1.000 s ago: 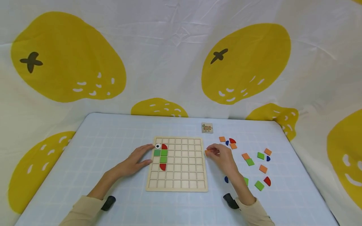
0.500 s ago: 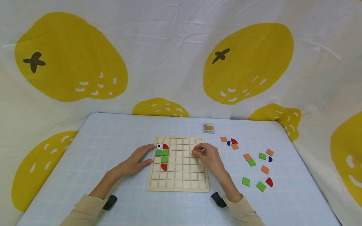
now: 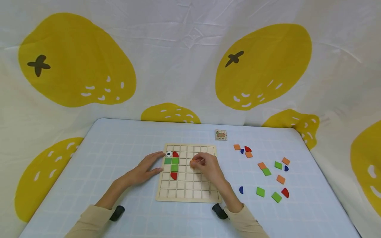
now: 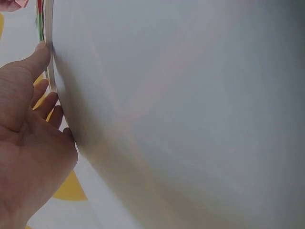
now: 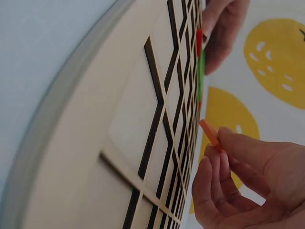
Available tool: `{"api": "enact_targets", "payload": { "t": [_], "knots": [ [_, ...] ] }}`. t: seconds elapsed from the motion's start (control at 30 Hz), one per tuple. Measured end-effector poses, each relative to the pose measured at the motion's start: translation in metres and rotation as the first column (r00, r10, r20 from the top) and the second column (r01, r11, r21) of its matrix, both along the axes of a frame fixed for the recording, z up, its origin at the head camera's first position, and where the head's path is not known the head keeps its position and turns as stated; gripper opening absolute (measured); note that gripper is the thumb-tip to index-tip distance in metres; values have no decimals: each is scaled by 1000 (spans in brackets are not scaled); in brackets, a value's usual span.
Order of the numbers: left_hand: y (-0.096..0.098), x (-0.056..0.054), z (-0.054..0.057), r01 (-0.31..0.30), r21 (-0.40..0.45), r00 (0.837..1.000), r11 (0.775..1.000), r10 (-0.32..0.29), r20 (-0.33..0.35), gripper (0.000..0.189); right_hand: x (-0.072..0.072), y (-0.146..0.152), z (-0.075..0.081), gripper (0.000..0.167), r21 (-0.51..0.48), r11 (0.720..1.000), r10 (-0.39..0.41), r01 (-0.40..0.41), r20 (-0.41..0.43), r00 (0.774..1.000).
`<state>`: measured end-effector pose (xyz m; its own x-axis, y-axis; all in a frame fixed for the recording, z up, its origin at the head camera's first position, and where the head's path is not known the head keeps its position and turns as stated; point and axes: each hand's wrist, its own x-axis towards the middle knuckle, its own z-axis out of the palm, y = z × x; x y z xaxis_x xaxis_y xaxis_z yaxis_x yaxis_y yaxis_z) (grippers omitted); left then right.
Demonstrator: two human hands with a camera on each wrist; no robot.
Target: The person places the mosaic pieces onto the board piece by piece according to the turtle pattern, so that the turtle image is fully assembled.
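Note:
A wooden grid board (image 3: 189, 200) lies on the table, with a white eye tile (image 3: 169, 154), red quarter-round tiles (image 3: 174, 176) and green square tiles (image 3: 174, 168) set in cells at its upper left. Between thumb and fingers my right hand (image 3: 207, 166) pinches an orange square tile (image 3: 191, 162), held over the middle of the board; the right wrist view shows the orange tile (image 5: 211, 134) tilted above the grid. My left hand (image 3: 143, 170) rests with straight fingers at the board's left edge, thumb (image 4: 40, 59) against its side in the left wrist view.
Loose tiles lie scattered right of the board: orange squares (image 3: 280, 179), green squares (image 3: 260, 191), red quarter-rounds (image 3: 285, 192) and blue half-rounds (image 3: 241, 190). Behind the board's right corner is a small picture card (image 3: 221, 135). A lemon-print cloth (image 3: 190, 66) hangs behind the table.
My right hand has carried the orange tile leftward from beside the board's right edge to over its middle. My left hand has stayed at the left edge.

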<state>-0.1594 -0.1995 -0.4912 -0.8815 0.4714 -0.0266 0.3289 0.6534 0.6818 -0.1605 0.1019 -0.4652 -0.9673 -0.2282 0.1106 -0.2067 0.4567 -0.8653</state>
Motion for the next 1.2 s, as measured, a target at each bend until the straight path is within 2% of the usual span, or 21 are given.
{"api": "enact_targets", "payload": {
  "t": [0.27, 0.57, 0.73, 1.07, 1.2],
  "knots": [
    [1, 0, 1, -10, -12, 1000, 1000, 10, 5, 67, 0, -15, -4, 16, -6, 999, 35, -35, 9, 999],
    [2, 1, 4, -18, -15, 999, 1000, 18, 27, 67, 2, -27, -5, 10, 6, 998, 67, -67, 40, 997],
    [2, 1, 4, -6, -3, 1000, 1000, 6, 14, 66, 3, -31, -5, 7, 5, 996, 91, -91, 44, 995],
    [2, 1, 4, -1, 2, 1000, 1000, 1, 11, 66, 4, -34, -5, 5, 122, 989, 85, -86, 16, 996],
    [2, 2, 4, -6, 2, 1000, 1000, 6, 17, 66, 4, -32, -5, 5, 122, 986, 108, -110, 22, 994]
  ]
}}
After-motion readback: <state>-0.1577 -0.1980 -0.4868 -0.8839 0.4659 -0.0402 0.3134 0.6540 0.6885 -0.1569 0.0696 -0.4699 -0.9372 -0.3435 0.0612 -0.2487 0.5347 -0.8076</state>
